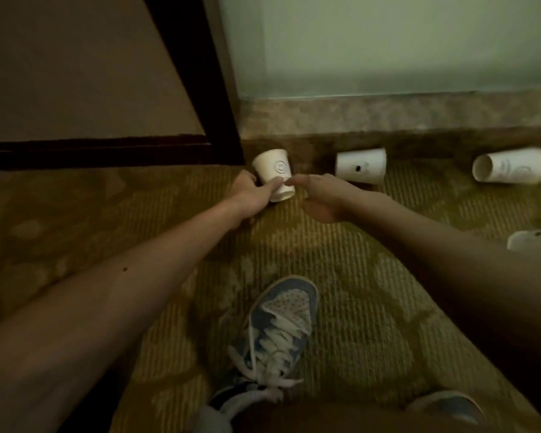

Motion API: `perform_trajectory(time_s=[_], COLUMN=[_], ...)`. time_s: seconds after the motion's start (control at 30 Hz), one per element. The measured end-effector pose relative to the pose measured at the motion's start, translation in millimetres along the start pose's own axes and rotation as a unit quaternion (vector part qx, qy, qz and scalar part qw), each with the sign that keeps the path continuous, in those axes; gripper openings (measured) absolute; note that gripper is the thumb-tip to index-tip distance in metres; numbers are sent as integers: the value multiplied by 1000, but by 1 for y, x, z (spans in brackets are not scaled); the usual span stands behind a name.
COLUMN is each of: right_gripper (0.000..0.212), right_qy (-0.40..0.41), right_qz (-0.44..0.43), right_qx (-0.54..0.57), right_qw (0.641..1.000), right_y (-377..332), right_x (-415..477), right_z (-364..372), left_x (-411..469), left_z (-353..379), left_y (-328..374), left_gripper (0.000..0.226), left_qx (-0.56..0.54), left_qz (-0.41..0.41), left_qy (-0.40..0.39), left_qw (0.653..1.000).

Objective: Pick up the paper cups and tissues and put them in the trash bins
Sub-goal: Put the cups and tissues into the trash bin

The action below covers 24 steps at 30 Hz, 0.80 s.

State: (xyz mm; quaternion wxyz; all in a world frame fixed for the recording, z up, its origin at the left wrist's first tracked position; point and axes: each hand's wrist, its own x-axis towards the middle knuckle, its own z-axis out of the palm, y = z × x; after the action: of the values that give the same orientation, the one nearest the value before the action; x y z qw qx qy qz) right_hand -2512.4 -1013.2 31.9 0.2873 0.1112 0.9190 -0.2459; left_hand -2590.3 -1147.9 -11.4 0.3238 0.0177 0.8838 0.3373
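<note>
White thing (533,240) cut by right edge (cup or tissue, unclear), second shoe (447,407) partly hidden, cup (275,170) print blurred.

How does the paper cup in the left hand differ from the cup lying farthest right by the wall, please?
The held cup is tilted, in the grip of the left hand; the far-right cup lies untouched on its side. The far-right cup shows its open mouth; the held cup shows only its outside. Both are white, printed.

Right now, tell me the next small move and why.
Probably send the right hand on to the middle cup. The left hand has its grip on the first cup, while the right is open and the middle cup lies on its side just beyond.
</note>
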Motion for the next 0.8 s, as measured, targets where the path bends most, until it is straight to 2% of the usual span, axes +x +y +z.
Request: perform_trajectory(time_s=[0.17,0.37,0.47,0.63,0.73,0.8], right_gripper=[76,82,72,58,30,7], right_qy=[-7,21,55,65,137,235], right_qz=[36,38,25,10,20,68], right_qx=[114,276,355,404,444,471], right_qw=[993,960,933,912,885,848], right_y=[19,26,27,43,64,82], right_x=[4,4,5,-3,-14,-20], right_z=[17,22,21,25,32,31], left_x=[23,25,22,16,12,12], left_z=[23,42,44,41,40,41], left_y=[-2,10,13,9,8,11], left_gripper=[90,87,77,77,77,74], left_qx=[-100,-109,-146,-180,-178,-178], left_qz=[-56,-60,-71,-40,-4,8], left_qy=[-5,3,-20,-36,-80,-113], left_qw=[993,992,987,982,981,977])
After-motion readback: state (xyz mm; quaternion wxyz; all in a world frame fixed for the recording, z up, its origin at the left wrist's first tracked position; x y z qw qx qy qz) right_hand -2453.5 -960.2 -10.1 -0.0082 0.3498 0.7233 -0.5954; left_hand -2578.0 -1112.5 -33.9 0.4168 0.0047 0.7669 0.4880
